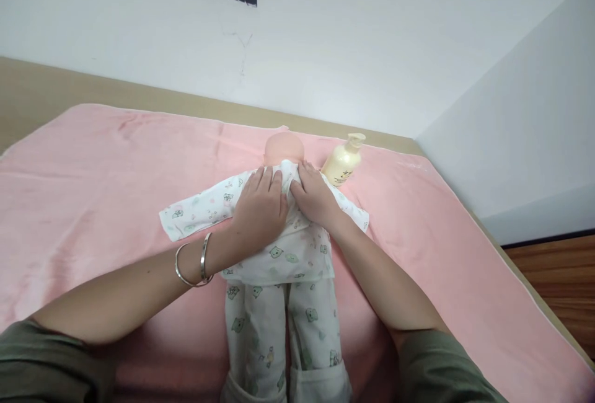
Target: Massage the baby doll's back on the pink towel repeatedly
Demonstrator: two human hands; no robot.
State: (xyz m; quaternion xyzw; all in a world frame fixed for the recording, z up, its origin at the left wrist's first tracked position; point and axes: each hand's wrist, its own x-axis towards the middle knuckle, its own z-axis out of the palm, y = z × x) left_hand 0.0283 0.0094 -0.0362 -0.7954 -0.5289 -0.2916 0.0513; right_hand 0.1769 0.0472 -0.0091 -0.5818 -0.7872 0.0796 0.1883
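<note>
A baby doll [284, 147] lies on a pink blanket, its bald head toward the wall. It wears a white printed top [288, 260] with the sleeves spread to both sides, and matching trousers [264, 328] with turned-up cuffs. My left hand [263, 204] rests flat on the upper left of the top, fingers stretched toward the doll's neck. On the upper right of the chest lies my right hand [315, 195], also flat, with its thumb apart from the fingers. Both palms touch the cloth, and the part of the top beneath them is hidden.
A pale yellow pump bottle [341, 164] leans to the right beside the doll's shoulder. The pink blanket [116, 180] covers most of the wooden surface [41, 84]. A white wall [353, 49] stands behind, and a wood-grain panel [553, 279] shows at the right edge.
</note>
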